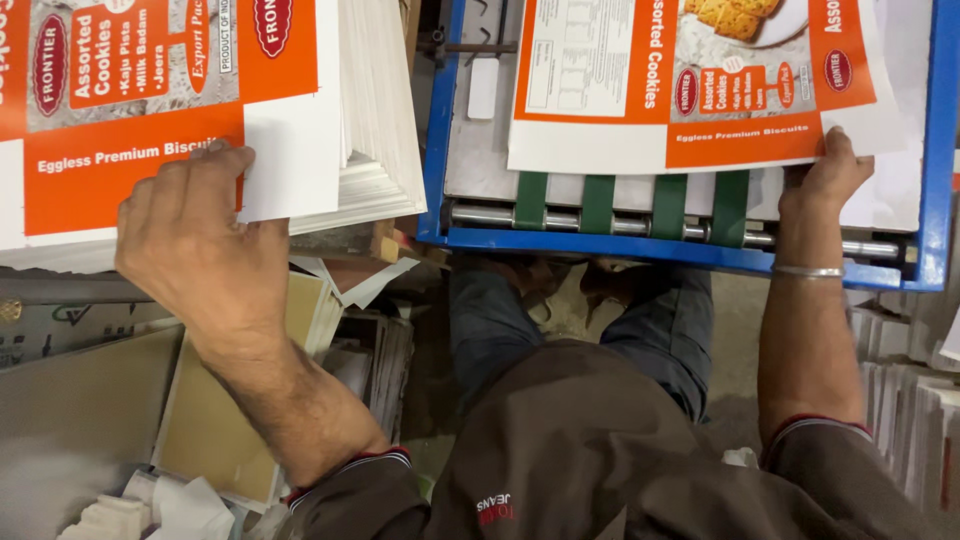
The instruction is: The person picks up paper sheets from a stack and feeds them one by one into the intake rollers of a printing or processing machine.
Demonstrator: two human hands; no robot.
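Note:
My left hand (200, 235) rests palm-down on the near edge of a thick stack of printed orange-and-white carton sheets (180, 110) at the left, fingers curled over the top sheet's edge. My right hand (830, 170) grips the near right corner of a single printed carton sheet (690, 80) lying on the feed table of a blue-framed machine (437, 150). A thin metal bangle (808, 270) sits on my right wrist. Green feed belts (598, 203) and a steel roller (480, 215) show just below the sheet's near edge.
Below the stack lie brown and grey cardboard boards (215, 440) and white paper offcuts (190, 505). More sheet piles (915, 420) stand at the right. My legs in blue jeans (490, 330) and a brown shirt fill the lower centre, close to the machine's blue front rail (640, 250).

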